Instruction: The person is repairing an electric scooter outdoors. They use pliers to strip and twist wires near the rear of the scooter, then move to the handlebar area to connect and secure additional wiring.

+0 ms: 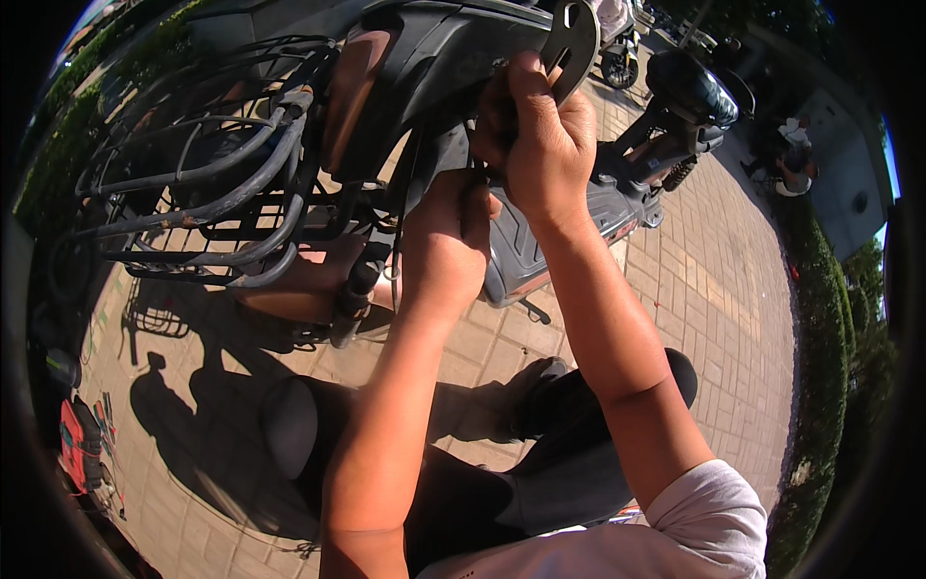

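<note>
My right hand (545, 145) is closed, with the thumb pressed along a flat, curved grey metal piece with an oval slot (579, 53) that sticks up past the fingers. Just below and to the left, my left hand (444, 241) is closed too, its fingers curled toward the scooter's body. What it grips, if anything, is hidden. Both hands are in front of an electric scooter's dark body (453, 72), close to each other. A thin dark cable (398, 207) runs down beside my left hand.
At left is the scooter's black tubular rack (241, 207); its footboard (569, 227) extends right toward the dark headlight part (694, 92). A red and black tool case (79, 444) lies at lower left. Another scooter (620, 63) and a seated person (796, 164) are farther off. A hedge (825, 386) borders the paving.
</note>
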A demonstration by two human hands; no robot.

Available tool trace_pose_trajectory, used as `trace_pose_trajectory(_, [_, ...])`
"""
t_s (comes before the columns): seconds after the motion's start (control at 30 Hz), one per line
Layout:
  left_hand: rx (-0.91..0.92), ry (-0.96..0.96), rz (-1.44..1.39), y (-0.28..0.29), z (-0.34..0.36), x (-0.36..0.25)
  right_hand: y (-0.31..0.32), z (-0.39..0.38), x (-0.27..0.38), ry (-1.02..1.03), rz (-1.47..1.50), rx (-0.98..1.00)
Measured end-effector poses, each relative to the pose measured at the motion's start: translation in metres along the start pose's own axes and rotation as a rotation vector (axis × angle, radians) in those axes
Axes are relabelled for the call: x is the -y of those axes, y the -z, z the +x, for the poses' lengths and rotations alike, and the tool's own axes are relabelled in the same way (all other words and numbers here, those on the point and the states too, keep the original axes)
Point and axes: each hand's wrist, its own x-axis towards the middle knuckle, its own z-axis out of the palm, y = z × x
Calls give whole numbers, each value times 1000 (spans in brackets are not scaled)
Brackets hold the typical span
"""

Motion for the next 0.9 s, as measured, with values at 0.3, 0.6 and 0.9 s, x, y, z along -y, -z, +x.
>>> trace_pose_trajectory(0.3, [-79, -106, 64, 0, 0, 3, -4, 2, -6, 46, -16, -5])
trace_pose_trajectory(0.6, [-154, -289, 189, 0, 0, 4, -9, 7, -9, 173, -264, 8])
trace_pose_trajectory(0.9, [-66, -158, 116, 4, -1, 7, -23, 28, 5, 376, -96, -3])
